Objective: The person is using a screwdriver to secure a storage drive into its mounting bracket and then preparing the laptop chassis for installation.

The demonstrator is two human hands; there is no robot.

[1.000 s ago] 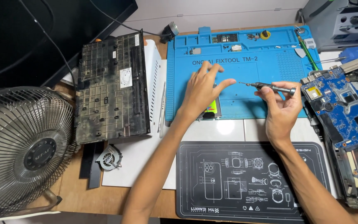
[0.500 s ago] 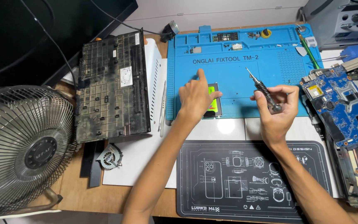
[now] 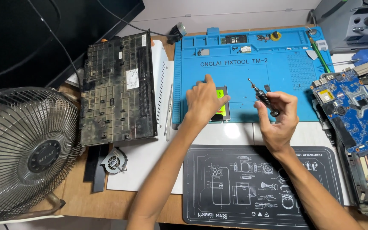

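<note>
My left hand (image 3: 204, 103) pins the small module (image 3: 221, 104) flat; my right hand (image 3: 277, 117) grips the screwdriver (image 3: 261, 97), lifted, not yet engaged.

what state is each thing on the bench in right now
left hand: palm down, resting on the small yellow-green and black block
small yellow-green and black block: flat on the blue silicone repair mat, partly covered
right hand: closed round the slim metal screwdriver
slim metal screwdriver: lifted, tip tilted up and left
blue circuit board: bare, lying flat
dusty black laptop base panel: removed, inner side up
grey wire desk fan: blades not clear enough to tell
</note>
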